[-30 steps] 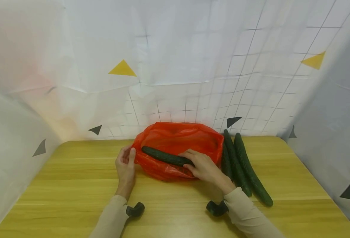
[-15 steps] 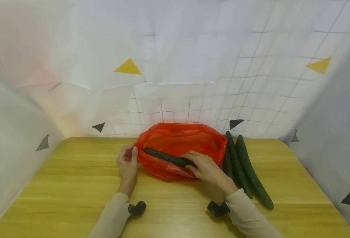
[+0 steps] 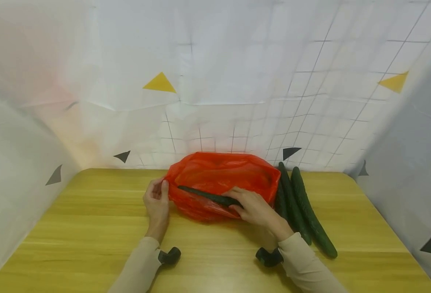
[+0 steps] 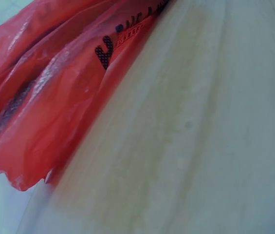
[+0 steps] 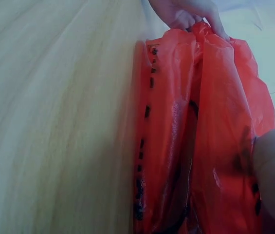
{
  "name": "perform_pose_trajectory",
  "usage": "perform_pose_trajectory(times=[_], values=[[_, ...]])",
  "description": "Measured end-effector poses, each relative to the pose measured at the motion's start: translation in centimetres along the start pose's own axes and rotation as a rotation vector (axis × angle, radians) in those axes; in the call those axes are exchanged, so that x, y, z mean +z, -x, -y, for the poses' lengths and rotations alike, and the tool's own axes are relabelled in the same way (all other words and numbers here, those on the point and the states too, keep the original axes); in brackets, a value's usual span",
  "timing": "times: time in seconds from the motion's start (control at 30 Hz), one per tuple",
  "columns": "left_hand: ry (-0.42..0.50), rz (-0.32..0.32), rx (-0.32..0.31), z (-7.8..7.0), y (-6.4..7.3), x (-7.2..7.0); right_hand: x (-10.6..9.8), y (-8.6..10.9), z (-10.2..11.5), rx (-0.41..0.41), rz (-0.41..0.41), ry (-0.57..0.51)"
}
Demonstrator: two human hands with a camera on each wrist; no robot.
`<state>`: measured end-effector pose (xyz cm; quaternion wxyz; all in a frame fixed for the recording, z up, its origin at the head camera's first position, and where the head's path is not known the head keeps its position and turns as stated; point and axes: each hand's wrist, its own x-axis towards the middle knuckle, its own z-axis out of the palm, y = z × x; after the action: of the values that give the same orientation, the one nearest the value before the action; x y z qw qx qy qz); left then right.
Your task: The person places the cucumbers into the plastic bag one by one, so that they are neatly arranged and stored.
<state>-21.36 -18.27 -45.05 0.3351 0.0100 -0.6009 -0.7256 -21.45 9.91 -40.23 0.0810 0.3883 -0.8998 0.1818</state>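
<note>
While my left grip point(image 3: 157, 206) pinches the red bag point(image 3: 226, 175) just left of the frame's centre, my right grip point(image 3: 253, 207) holds one end of a cucumber point(image 3: 208, 196) in its mouth; three other cucumbers point(image 3: 311, 212) lie on the surface point(image 3: 90, 228), centre right.

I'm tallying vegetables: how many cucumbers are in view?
4: held cucumber in the right hand, at the mouth of the red bag; three beside it on the table: nearest cucumber, partly hidden, middle cucumber, outer cucumber. The bag may hide more.
</note>
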Motion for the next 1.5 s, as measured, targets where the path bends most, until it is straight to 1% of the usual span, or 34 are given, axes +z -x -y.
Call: perform_pose_trajectory(times=[0.13,0.23,0.3,0.47,0.53,0.6,0.7,0.9,1.03,1.23,1.37,1.5], values=[[0.006,-0.024,-0.009,-0.1,0.1,0.1,0.0,0.0,0.1,0.011,0.022,0.004],[-0.008,-0.024,-0.010,-0.2,0.2,0.1,0.1,0.0,0.1,0.013,0.030,0.005],[-0.006,-0.015,-0.013,-0.5,0.3,0.1,0.1,0.0,0.1,0.014,0.035,0.004],[0.008,0.013,-0.010,-0.4,0.3,0.1,0.1,0.0,0.2,0.025,0.051,-0.001],[0.015,0.019,-0.006,0.0,0.2,0.1,0.2,0.0,0.2,0.029,0.058,-0.002],[0.021,0.022,-0.010,0.0,0.3,0.1,0.3,0.0,0.2,0.029,0.061,-0.001],[0.008,0.017,-0.013,0.1,0.2,0.1,0.5,0.0,0.2,0.020,0.075,0.002],[-0.051,0.006,-0.021,0.1,0.3,0.1,1.0,0.0,0.0,0.017,0.113,-0.015],[-0.049,0.009,-0.020,0.1,0.3,0.1,1.0,0.0,-0.1,0.024,0.118,-0.029],[-0.006,0.017,-0.015,0.1,0.2,0.2,1.0,0.1,-0.1,0.025,0.119,-0.017],[-0.019,0.019,-0.031,0.1,0.3,0.1,1.0,0.1,-0.1,0.023,0.118,-0.021],[-0.053,0.033,-0.051,0.1,0.3,0.0,0.9,0.2,-0.1,0.026,0.120,-0.025]])
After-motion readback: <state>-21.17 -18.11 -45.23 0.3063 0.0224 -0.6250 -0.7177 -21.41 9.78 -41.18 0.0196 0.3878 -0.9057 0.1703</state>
